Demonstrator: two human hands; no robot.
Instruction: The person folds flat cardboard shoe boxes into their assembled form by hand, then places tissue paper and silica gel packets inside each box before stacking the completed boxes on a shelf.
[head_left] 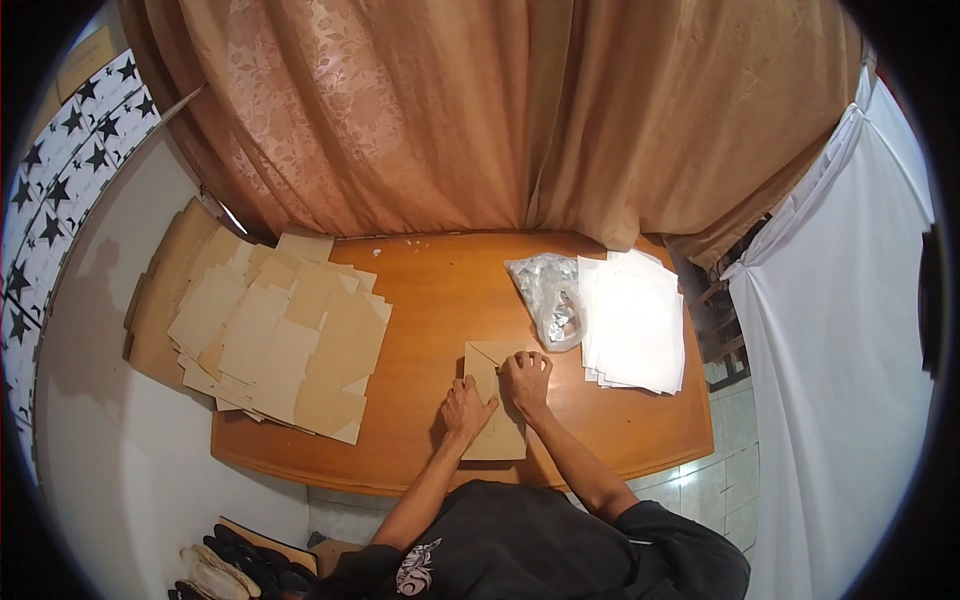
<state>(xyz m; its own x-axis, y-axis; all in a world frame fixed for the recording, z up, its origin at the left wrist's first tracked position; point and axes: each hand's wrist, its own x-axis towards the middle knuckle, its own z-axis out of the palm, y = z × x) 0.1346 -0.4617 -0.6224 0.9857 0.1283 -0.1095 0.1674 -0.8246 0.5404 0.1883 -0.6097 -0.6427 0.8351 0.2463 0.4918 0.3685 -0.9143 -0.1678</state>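
A brown paper envelope point(505, 442) lies lengthwise toward me on the wooden table, its pointed flap at the far end. My left hand point(465, 410) rests on the envelope's left edge, thumb stretched across the paper and fingers apart. At the upper right side of the envelope, my right hand point(528, 382) has its fingers bent and drawn together at the flap. A small dark spot shows by those fingertips; I cannot make out what it is.
Many brown envelopes point(265, 350) are heaped at the table's left. To the right lie a clear plastic bag point(548, 290) with shiny bits inside and a stack of white paper point(630, 320). Brown curtains point(400, 120) hang behind the table point(420, 290); a white cloth point(830, 300) hangs at right.
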